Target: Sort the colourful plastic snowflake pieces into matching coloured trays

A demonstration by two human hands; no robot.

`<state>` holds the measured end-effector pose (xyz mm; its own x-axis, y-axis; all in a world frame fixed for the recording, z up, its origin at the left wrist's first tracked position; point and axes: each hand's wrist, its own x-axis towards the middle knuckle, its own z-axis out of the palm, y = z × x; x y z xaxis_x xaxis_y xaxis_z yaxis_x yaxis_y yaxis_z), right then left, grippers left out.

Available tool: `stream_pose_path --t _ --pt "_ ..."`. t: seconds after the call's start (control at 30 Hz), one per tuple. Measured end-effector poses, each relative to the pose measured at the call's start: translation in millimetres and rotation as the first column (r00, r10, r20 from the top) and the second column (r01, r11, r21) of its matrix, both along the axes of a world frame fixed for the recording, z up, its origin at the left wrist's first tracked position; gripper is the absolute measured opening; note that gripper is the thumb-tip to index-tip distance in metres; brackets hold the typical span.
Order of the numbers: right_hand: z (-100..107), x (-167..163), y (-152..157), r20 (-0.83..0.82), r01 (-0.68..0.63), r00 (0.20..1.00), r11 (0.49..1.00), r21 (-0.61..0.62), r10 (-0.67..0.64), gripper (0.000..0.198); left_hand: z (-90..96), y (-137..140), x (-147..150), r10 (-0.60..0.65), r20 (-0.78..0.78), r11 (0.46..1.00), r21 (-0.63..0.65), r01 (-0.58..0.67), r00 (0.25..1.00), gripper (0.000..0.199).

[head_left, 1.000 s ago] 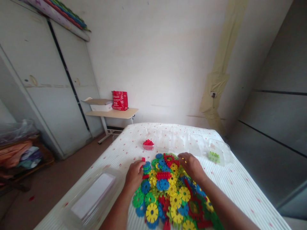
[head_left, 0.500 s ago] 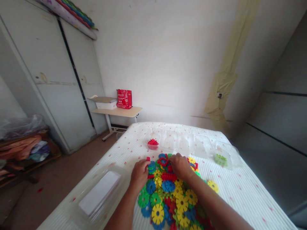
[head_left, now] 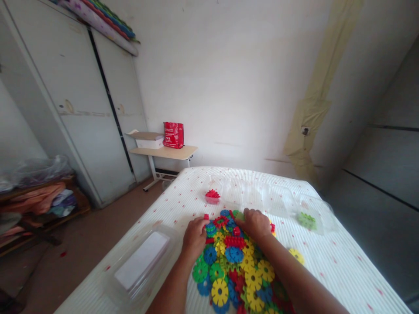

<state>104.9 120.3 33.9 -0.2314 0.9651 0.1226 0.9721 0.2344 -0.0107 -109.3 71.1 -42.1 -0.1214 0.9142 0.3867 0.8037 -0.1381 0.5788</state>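
A heap of flower-shaped plastic building discs (head_left: 220, 292) in yellow, blue, green and red lies on the bed in front of me. My left hand (head_left: 195, 235) is at the heap's left edge, fingers curled together, with a small red notched piece (head_left: 206, 216) showing at the fingertips. Over the heap's far right side, my right hand (head_left: 255, 223) is closed on a light green piece (head_left: 240, 216). Red toothed pieces (head_left: 235, 242) lie between my hands.
Beyond the heap runs a clear plastic compartment tray (head_left: 258, 192), with red pieces (head_left: 212, 196) at its left end and light green pieces (head_left: 307, 220) at its right. A clear container (head_left: 144, 261) with a white insert lies left. Farther off stands a small table (head_left: 166, 151).
The view has shifted slightly, moving everything a little rightward. A light green piece now shows at my right fingertips. My left hand keeps its place beside the heap.
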Motion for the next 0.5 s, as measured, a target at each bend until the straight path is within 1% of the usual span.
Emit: stream_pose_path --t 0.13,0.2,0.27,0.33,0.37,0.43,0.5 --pt "0.8 -1.2 0.0 -0.014 -0.014 1.000 0.999 -0.030 0.014 0.046 -0.1 -0.5 0.2 0.004 -0.004 1.000 0.002 -0.004 1.000 0.036" --pt "3.6 2.9 -0.2 -0.018 -0.027 0.999 0.999 -0.033 0.026 0.045 0.1 -0.5 0.3 0.002 -0.005 1.000 -0.005 -0.002 1.000 0.035" --pt "9.0 11.3 -1.6 -0.065 -0.031 0.997 0.999 -0.016 0.029 0.042 0.2 -0.5 0.4 0.001 0.001 1.000 -0.007 -0.001 1.000 0.036" --pt "16.3 24.1 -5.1 -0.201 -0.049 0.978 0.999 0.000 0.048 0.039 0.5 -0.5 0.6 0.002 0.012 1.000 -0.007 -0.002 1.000 0.036" --pt "20.0 31.9 -7.8 -0.295 -0.070 0.953 0.998 -0.001 0.067 0.037 0.9 -0.6 0.7 0.002 0.016 1.000 -0.007 -0.002 1.000 0.036" --pt "26.0 49.4 -14.9 -0.469 -0.138 0.875 0.990 -0.013 0.116 0.035 2.1 -0.8 1.0 0.002 0.018 1.000 -0.010 -0.002 1.000 0.036" --pt "27.3 68.2 -23.9 -0.559 -0.195 0.815 0.981 -0.011 0.156 0.033 4.2 -1.1 1.4 0.005 0.019 1.000 -0.018 -0.005 1.000 0.036"
